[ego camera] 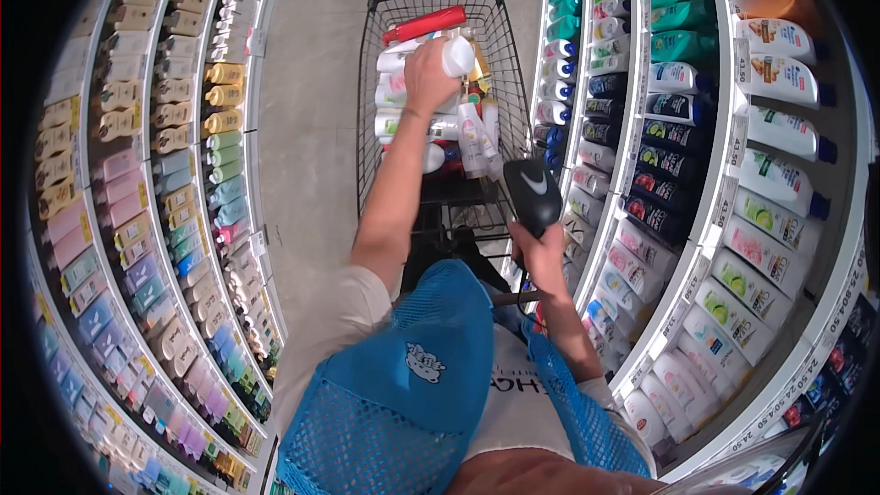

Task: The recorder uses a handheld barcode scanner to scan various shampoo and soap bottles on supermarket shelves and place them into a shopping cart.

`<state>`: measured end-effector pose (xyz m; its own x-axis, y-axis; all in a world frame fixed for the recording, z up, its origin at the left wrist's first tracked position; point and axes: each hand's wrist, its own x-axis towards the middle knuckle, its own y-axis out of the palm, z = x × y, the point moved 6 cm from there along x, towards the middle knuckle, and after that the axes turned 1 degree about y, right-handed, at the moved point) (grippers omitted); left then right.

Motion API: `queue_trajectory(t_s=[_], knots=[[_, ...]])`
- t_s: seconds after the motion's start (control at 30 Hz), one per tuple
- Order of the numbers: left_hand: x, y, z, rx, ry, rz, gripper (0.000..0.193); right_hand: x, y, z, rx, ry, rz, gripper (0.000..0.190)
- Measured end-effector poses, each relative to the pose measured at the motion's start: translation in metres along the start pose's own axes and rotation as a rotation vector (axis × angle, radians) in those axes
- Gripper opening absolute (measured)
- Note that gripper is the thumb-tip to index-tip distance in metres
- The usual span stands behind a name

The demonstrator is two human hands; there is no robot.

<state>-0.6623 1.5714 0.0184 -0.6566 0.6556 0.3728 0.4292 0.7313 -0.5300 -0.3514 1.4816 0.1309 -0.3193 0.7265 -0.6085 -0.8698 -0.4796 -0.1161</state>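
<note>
My left hand [427, 79] is closed around a white plastic bottle [458, 57], held above the wire shopping cart [362, 158]. My fingers hide part of the bottle. Beneath it in the cart lie several white toiletry bottles [390, 97], a red bottle [425, 23] across the far end and white-and-pink bottles [471, 141] towards the near right. To the right of the cart's near end, my right hand [543, 258] grips a black handheld barcode scanner [533, 194] by its handle. The scanner's head points away from me.
Shelves of shampoo bottles [777, 180] line the right side, close to my right arm. On the left stand shelves of boxed and bottled toiletries [124, 113]. Grey floor [313, 117] shows between the left shelves and the cart. A blue mesh vest [385, 392] hangs over my front.
</note>
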Motion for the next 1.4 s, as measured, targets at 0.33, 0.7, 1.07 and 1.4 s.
queue_trajectory(t_s=[0.33,0.7,1.07,1.4], knots=[[0.027,0.160,0.173,0.364,0.426,0.587,0.059,0.001,-0.008,-0.064,-1.071,0.136,-0.138,0.059],[0.006,0.144,0.151,0.513,0.125,0.745,0.077,0.034,-0.032,-0.039,-0.499,0.043,-0.172,0.051],[-0.189,0.081,0.026,-0.105,-0.045,1.002,0.042,0.022,-0.079,0.077,0.043,-0.382,-0.236,0.040],[-0.213,0.018,-0.079,0.145,-0.158,1.519,0.072,0.002,-0.076,0.070,0.215,-0.367,-0.124,0.042]])
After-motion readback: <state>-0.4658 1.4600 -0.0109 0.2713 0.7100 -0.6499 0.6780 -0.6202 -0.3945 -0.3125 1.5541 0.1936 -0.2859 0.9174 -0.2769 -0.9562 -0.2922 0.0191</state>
